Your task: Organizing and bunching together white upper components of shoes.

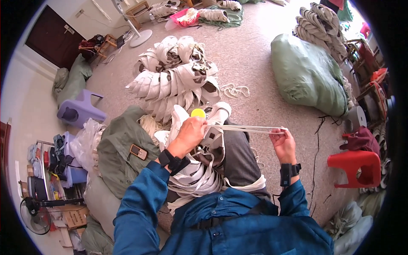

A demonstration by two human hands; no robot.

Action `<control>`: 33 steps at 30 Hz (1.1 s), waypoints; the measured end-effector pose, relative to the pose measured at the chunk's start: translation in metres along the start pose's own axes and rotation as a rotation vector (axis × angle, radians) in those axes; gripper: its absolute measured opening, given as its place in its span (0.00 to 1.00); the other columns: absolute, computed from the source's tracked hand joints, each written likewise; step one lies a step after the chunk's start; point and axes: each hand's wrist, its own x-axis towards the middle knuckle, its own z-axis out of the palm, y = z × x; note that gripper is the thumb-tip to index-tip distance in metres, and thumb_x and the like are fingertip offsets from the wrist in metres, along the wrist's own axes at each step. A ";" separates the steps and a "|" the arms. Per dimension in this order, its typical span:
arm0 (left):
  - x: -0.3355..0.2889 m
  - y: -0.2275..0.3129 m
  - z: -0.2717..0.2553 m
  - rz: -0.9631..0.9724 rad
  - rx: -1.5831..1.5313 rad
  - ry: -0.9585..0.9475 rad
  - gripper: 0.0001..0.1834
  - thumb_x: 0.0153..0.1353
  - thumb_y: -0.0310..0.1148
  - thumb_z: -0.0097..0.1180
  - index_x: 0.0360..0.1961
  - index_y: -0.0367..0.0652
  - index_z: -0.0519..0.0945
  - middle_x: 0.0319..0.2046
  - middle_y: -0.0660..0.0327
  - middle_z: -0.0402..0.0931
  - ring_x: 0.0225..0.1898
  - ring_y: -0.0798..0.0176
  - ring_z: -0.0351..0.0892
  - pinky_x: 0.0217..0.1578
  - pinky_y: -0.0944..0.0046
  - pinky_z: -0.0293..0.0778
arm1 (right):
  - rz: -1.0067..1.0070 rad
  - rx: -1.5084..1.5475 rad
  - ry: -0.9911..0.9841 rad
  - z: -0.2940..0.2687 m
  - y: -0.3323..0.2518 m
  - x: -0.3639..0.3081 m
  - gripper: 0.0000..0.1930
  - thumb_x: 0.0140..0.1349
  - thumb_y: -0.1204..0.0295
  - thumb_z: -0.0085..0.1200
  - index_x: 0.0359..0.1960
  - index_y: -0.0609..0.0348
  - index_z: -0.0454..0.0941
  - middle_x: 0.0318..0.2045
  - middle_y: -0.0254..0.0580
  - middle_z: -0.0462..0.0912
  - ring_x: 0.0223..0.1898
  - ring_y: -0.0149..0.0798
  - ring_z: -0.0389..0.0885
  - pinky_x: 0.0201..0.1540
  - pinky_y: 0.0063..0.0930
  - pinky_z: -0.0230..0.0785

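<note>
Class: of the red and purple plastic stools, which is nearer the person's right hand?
The red stool, on the same side as the right hand; the purple stool is farther off, leftward.

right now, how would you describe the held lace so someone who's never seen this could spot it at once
Start at the blue shirt along the lower edge and follow its sleeves to the left hand and right hand. The white lace runs between them in two thin strands. Unlike the cords curled loosely on the floor, it is stretched nearly straight.
</note>
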 end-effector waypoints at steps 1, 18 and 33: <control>0.000 0.001 -0.001 -0.015 0.067 -0.020 0.08 0.58 0.26 0.56 0.36 0.34 0.84 0.32 0.46 0.82 0.36 0.43 0.82 0.40 0.55 0.76 | 0.042 0.062 -0.012 -0.003 0.001 -0.001 0.11 0.74 0.68 0.38 0.45 0.59 0.73 0.37 0.45 0.82 0.43 0.45 0.82 0.54 0.46 0.75; 0.003 -0.009 0.006 -0.292 -0.497 -0.066 0.09 0.64 0.26 0.52 0.37 0.35 0.84 0.25 0.65 0.79 0.24 0.76 0.73 0.27 0.72 0.70 | -0.311 -1.034 -0.330 0.087 0.051 -0.032 0.06 0.69 0.76 0.47 0.41 0.63 0.77 0.35 0.33 0.80 0.36 0.26 0.79 0.43 0.22 0.73; 0.003 -0.015 0.015 -0.361 -0.672 -0.057 0.08 0.64 0.24 0.52 0.35 0.35 0.83 0.23 0.68 0.74 0.22 0.78 0.70 0.24 0.74 0.68 | -0.317 -1.155 -0.373 0.099 0.059 -0.054 0.05 0.68 0.77 0.48 0.38 0.61 0.77 0.30 0.33 0.81 0.34 0.27 0.79 0.40 0.22 0.72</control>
